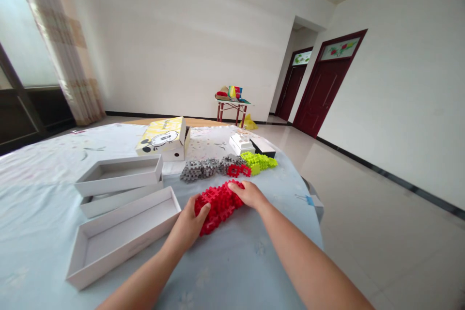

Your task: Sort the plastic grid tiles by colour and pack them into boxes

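A long bundle of red interlocking plastic pieces (pixel 219 204) lies on the cloth-covered table between my hands. My left hand (pixel 191 223) grips its near left end, the thumb on top. At the far right end, my right hand (pixel 247 193) is closed round the bundle with its thumb on the upper face. Just beyond are grey interlocking pieces (pixel 199 169) in a pile. Two loose red pieces (pixel 239 170) rest by that pile, and yellow-green pieces (pixel 259 161) sit at its right. The fingers under the red bundle are hidden.
An open white box (pixel 123 232) lies left of my left hand, with another white box (pixel 119 174) behind it, resting on a third. Farther back stands a yellow-and-white cartoon box (pixel 163 138). Small white boxes (pixel 242 144) stand back right. The table's right edge curves past my right arm.
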Demonstrator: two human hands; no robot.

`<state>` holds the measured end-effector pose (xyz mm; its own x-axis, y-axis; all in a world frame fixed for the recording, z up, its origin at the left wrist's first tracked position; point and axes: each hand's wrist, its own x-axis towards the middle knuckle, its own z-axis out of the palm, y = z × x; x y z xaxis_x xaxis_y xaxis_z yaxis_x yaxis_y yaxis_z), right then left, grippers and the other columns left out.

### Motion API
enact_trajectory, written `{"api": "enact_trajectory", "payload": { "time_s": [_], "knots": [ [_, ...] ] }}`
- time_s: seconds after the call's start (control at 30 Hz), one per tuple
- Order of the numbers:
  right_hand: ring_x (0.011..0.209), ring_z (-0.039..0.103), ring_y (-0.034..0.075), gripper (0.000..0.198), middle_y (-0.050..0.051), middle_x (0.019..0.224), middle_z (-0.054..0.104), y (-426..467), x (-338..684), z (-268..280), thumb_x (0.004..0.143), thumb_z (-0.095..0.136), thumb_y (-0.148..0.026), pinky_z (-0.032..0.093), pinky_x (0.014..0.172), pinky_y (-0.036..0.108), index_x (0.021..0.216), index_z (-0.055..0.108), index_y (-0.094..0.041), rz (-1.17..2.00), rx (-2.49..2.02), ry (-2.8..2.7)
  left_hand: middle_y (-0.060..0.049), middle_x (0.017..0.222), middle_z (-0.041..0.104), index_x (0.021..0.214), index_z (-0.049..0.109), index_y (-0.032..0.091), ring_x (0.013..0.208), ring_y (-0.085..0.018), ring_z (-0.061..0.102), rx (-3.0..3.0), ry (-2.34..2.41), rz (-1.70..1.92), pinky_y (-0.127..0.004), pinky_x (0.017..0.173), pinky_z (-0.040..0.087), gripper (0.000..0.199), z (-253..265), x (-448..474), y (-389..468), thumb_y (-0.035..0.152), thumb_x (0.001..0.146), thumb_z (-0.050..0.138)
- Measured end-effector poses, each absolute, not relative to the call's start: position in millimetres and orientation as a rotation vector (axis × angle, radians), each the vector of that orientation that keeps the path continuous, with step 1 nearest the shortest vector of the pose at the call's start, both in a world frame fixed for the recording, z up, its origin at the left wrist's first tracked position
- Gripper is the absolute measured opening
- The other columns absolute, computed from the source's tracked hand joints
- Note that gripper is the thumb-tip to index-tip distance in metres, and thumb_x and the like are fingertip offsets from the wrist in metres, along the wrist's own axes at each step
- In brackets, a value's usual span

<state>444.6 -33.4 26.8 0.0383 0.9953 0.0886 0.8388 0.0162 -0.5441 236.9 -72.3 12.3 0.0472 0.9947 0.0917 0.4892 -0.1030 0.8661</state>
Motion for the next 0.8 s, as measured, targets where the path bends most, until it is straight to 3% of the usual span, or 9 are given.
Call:
{"api": "enact_trajectory", "payload": {
  "time_s": [0.17, 0.37, 0.53, 0.67, 0.8],
  "knots": [
    [0.071, 0.06, 0.019, 0.061, 0.006, 0.071, 0.065, -30, 449, 34, 0.075, 0.034, -0.07, 0.04, 0.062, 0.025, 0.074, 0.064, -0.016, 0.468, -1.779, -1.856, -0.02, 0.124, 0.051, 0.124, 0.042, 0.004, 0.119, -0.026, 0.045, 1.791, 1.606, 0.901, -0.037, 0.102, 0.03, 0.068, 11, 225, -81, 0.051, 0.076, 0.035],
    [0.091, 0.059, 0.02, 0.042, 0.01, 0.1, 0.065, 10, 480, 46, 0.073, 0.056, -0.046, 0.043, 0.078, 0.027, 0.1, 0.062, -0.014, 0.186, -1.838, -1.695, -0.019, 0.141, 0.032, 0.135, 0.032, 0.007, 0.131, -0.027, 0.026, 1.948, 1.68, 0.644, -0.038, 0.105, 0.025, 0.075, 32, 223, -101, 0.055, 0.077, 0.035],
    [0.097, 0.056, 0.023, 0.04, 0.01, 0.103, 0.064, 37, 477, 36, 0.067, 0.065, -0.039, 0.04, 0.086, 0.031, 0.1, 0.064, -0.016, 0.145, -1.913, -1.775, -0.014, 0.135, 0.044, 0.13, 0.043, 0.015, 0.121, -0.029, 0.043, 2.109, 1.665, 0.492, -0.04, 0.099, 0.032, 0.065, 52, 216, -109, 0.053, 0.078, 0.037],
    [0.088, 0.059, 0.02, 0.026, 0.006, 0.091, 0.067, 47, 467, 27, 0.068, 0.065, -0.034, 0.041, 0.079, 0.029, 0.09, 0.067, -0.02, 0.206, -1.891, -1.781, -0.01, 0.119, 0.059, 0.119, 0.054, 0.024, 0.107, -0.028, 0.055, 2.186, 1.683, 0.451, -0.039, 0.091, 0.039, 0.05, 62, 214, -114, 0.049, 0.079, 0.038],
    [0.083, 0.06, 0.018, 0.016, 0.004, 0.085, 0.068, 47, 471, 28, 0.074, 0.058, -0.028, 0.041, 0.075, 0.028, 0.086, 0.067, -0.022, 0.25, -1.847, -1.751, -0.008, 0.117, 0.061, 0.112, 0.059, 0.029, 0.103, -0.03, 0.057, 2.229, 1.742, 0.454, -0.039, 0.085, 0.042, 0.047, 71, 213, -117, 0.053, 0.076, 0.042]
  ]
}}
